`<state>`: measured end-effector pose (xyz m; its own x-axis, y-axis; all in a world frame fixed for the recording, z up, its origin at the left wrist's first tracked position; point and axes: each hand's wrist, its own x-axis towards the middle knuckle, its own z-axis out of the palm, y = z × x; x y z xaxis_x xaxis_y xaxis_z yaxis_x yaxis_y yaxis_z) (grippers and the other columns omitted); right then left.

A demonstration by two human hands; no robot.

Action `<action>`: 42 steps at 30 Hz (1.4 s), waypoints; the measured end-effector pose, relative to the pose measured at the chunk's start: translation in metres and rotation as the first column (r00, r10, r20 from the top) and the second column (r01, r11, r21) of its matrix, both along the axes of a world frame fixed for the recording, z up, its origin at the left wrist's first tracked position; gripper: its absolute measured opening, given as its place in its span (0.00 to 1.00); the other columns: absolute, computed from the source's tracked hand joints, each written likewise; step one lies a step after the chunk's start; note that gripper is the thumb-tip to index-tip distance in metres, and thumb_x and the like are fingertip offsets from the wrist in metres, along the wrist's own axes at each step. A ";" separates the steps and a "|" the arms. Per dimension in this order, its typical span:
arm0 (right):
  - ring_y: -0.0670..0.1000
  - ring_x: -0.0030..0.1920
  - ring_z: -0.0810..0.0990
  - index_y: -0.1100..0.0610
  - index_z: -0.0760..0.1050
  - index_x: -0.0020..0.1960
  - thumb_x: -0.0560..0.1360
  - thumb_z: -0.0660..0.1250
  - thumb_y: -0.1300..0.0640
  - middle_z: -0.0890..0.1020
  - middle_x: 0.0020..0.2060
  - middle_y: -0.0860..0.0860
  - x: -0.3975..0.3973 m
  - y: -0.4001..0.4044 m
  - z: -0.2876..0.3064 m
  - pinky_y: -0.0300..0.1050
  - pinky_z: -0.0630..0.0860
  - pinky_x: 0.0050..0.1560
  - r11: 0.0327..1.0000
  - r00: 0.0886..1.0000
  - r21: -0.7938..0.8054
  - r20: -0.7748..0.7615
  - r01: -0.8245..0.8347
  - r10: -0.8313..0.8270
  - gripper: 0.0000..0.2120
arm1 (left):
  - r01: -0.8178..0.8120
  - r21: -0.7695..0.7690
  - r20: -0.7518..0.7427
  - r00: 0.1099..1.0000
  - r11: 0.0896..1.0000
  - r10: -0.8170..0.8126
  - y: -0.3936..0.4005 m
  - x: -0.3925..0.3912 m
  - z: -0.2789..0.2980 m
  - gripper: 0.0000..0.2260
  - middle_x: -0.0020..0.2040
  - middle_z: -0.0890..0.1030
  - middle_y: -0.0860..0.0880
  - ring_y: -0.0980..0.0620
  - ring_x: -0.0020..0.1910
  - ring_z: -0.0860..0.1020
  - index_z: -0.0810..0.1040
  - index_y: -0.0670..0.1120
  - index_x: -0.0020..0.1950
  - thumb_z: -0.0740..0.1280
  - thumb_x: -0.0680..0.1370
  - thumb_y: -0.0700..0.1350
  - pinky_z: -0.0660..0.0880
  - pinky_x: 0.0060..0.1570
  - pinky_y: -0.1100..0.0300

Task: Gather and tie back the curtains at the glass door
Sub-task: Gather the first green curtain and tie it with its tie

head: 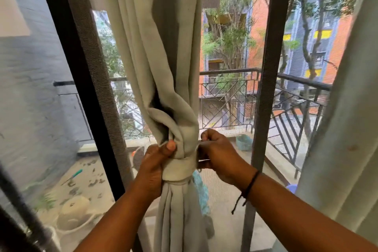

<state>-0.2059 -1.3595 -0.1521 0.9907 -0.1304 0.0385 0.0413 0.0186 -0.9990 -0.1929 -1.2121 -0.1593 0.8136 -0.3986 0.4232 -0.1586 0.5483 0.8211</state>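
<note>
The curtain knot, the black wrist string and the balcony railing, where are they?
curtain knot [180, 161], head view, on the wrapped band.
black wrist string [252, 182], head view, where it crosses the right wrist.
balcony railing [229, 72], head view, on the top bar.

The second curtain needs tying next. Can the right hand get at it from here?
Probably yes: the second curtain hangs uncovered beside the right hand, but that hand is gripping the knotted curtain.

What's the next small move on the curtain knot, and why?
Probably pull the two ends apart to snug the knot. The left hand pinches the curtain at the wrap, the right hand grips a thin edge, and the loop above looks slack.
</note>
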 end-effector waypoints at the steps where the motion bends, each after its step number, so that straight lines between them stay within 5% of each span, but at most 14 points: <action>1: 0.55 0.37 0.71 0.63 0.66 0.45 0.72 0.58 0.70 0.68 0.36 0.62 0.004 0.007 -0.003 0.45 0.77 0.30 1.000 1.000 0.005 0.005 0.004 -0.004 0.04 | 0.014 -0.007 -0.005 1.000 1.000 -0.014 -0.003 -0.003 0.000 0.23 0.35 0.84 0.46 0.52 0.34 0.83 0.86 0.45 0.35 0.82 0.49 0.59 0.78 0.34 0.62; 3: 0.57 0.42 0.75 0.66 0.71 0.53 0.67 0.62 0.62 0.73 0.42 0.70 0.014 0.013 -0.012 0.54 0.78 0.38 0.999 0.999 0.014 0.028 0.040 -0.040 0.15 | -0.111 0.041 0.034 0.993 0.993 0.109 -0.008 -0.008 -0.004 0.21 0.36 0.83 0.45 0.48 0.37 0.82 0.84 0.46 0.32 0.81 0.51 0.60 0.77 0.36 0.58; 4: 0.58 0.43 0.78 0.64 0.75 0.51 0.64 0.63 0.60 0.78 0.44 0.68 0.017 0.014 -0.016 0.60 0.78 0.43 0.998 0.996 -0.004 0.049 0.070 -0.070 0.16 | -0.296 0.124 0.169 0.947 0.947 0.274 -0.008 -0.007 -0.010 0.20 0.39 0.82 0.47 0.48 0.40 0.80 0.83 0.48 0.32 0.79 0.54 0.63 0.76 0.40 0.57; 5: 0.58 0.44 0.80 0.60 0.78 0.48 0.64 0.63 0.59 0.82 0.44 0.62 0.021 0.013 -0.024 0.61 0.79 0.48 0.990 0.990 -0.072 0.082 0.121 -0.115 0.13 | -0.499 0.197 0.396 0.828 0.844 0.397 -0.007 -0.006 -0.016 0.18 0.43 0.80 0.54 0.53 0.45 0.79 0.83 0.51 0.34 0.76 0.59 0.64 0.74 0.44 0.58; 7: 0.58 0.42 0.81 0.58 0.79 0.43 0.68 0.64 0.64 0.84 0.41 0.58 0.029 0.006 -0.036 0.55 0.80 0.44 0.939 0.978 -0.278 0.119 0.200 -0.173 0.07 | -0.765 0.176 0.772 0.498 0.620 0.395 -0.006 -0.004 -0.030 0.11 0.48 0.73 0.64 0.61 0.50 0.71 0.81 0.55 0.40 0.72 0.66 0.61 0.68 0.50 0.65; 10: 0.50 0.34 0.77 0.59 0.80 0.37 0.70 0.63 0.64 0.82 0.35 0.55 0.040 -0.012 -0.045 0.35 0.68 0.30 0.803 0.958 -0.524 0.193 0.284 -0.212 0.08 | -0.934 0.080 0.937 0.190 0.347 0.294 -0.009 -0.013 -0.032 0.10 0.40 0.70 0.58 0.54 0.42 0.63 0.75 0.52 0.34 0.68 0.68 0.57 0.61 0.41 0.60; 12: 0.48 0.32 0.74 0.58 0.78 0.33 0.68 0.61 0.63 0.79 0.34 0.54 0.047 -0.024 -0.038 0.32 0.63 0.29 0.701 0.909 -0.579 0.282 0.416 -0.306 0.08 | -0.984 0.063 0.975 0.097 0.166 0.202 -0.013 -0.017 -0.032 0.11 0.40 0.75 0.51 0.49 0.40 0.65 0.77 0.51 0.34 0.67 0.70 0.57 0.61 0.40 0.59; 19: 0.54 0.46 0.79 0.59 0.81 0.42 0.72 0.68 0.61 0.81 0.42 0.55 0.052 -0.055 -0.035 0.43 0.78 0.41 0.396 0.864 -0.773 0.395 0.497 -0.313 0.03 | -0.997 0.080 0.992 0.081 0.013 0.095 -0.028 -0.020 -0.029 0.10 0.39 0.76 0.50 0.46 0.35 0.68 0.79 0.49 0.37 0.69 0.70 0.55 0.68 0.34 0.56; 22: 0.57 0.41 0.78 0.59 0.80 0.40 0.72 0.62 0.61 0.80 0.41 0.57 0.051 -0.061 -0.020 0.42 0.72 0.39 0.481 0.818 -0.684 0.318 0.548 -0.479 0.08 | -0.995 0.097 0.994 0.096 -0.019 0.059 -0.027 -0.016 -0.026 0.11 0.39 0.75 0.50 0.45 0.35 0.69 0.79 0.49 0.37 0.70 0.67 0.56 0.68 0.32 0.55; 28: 0.47 0.33 0.71 0.55 0.73 0.29 0.62 0.55 0.57 0.74 0.31 0.51 0.020 -0.069 0.024 0.38 0.62 0.32 0.716 0.822 -0.426 0.418 0.553 -0.386 0.09 | -0.979 0.198 0.980 0.199 -0.049 -0.003 -0.013 -0.003 -0.020 0.17 0.41 0.74 0.53 0.46 0.35 0.70 0.79 0.52 0.38 0.64 0.66 0.65 0.65 0.33 0.55; 32: 0.50 0.30 0.67 0.54 0.68 0.32 0.69 0.57 0.64 0.68 0.29 0.52 0.023 -0.071 0.010 0.39 0.64 0.29 0.903 0.899 0.028 0.090 0.429 -0.429 0.09 | -0.951 0.296 0.954 0.299 0.089 0.018 -0.007 0.000 -0.024 0.18 0.44 0.72 0.53 0.48 0.39 0.69 0.78 0.53 0.43 0.56 0.76 0.64 0.67 0.40 0.55; 36: 0.49 0.32 0.73 0.59 0.71 0.43 0.74 0.59 0.68 0.72 0.41 0.55 0.021 -0.076 -0.021 0.38 0.74 0.25 0.738 0.974 0.637 -0.175 0.221 -0.141 0.06 | -0.925 0.357 0.934 0.356 0.131 -0.029 0.003 0.010 -0.024 0.16 0.48 0.72 0.52 0.47 0.42 0.68 0.76 0.52 0.45 0.52 0.78 0.57 0.67 0.44 0.52; 39: 0.53 0.34 0.81 0.62 0.73 0.53 0.73 0.67 0.61 0.74 0.49 0.59 0.010 -0.055 -0.039 0.45 0.82 0.30 0.644 0.980 0.747 -0.197 0.163 -0.020 0.10 | -0.924 0.360 0.932 0.363 0.127 0.003 0.009 0.020 -0.026 0.13 0.47 0.73 0.50 0.44 0.41 0.70 0.76 0.50 0.43 0.55 0.76 0.54 0.61 0.44 0.55; 42: 0.58 0.45 0.81 0.60 0.74 0.52 0.69 0.71 0.56 0.79 0.50 0.61 0.002 -0.025 -0.041 0.51 0.81 0.45 0.704 0.969 0.705 -0.226 0.092 0.099 0.14 | -0.911 0.384 0.919 0.393 0.151 0.029 0.011 0.024 -0.027 0.13 0.47 0.73 0.51 0.44 0.41 0.71 0.76 0.50 0.42 0.57 0.76 0.54 0.57 0.44 0.58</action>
